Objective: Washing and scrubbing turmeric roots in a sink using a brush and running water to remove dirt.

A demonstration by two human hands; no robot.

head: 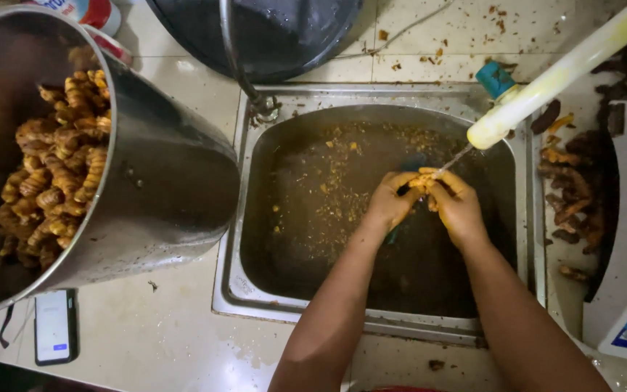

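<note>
Your left hand [392,197] and right hand [456,205] are both gripping one orange root piece [424,180] under the thin stream from the pale tap spout [560,76], over the steel sink [244,239]. Peeled roots are filling the large steel pot [168,181] at left; a phone [54,327] is lying below it.

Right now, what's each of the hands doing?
Left hand: closed on the orange root piece, under the thin water stream over the sink.
Right hand: closed on the same root piece.
</note>
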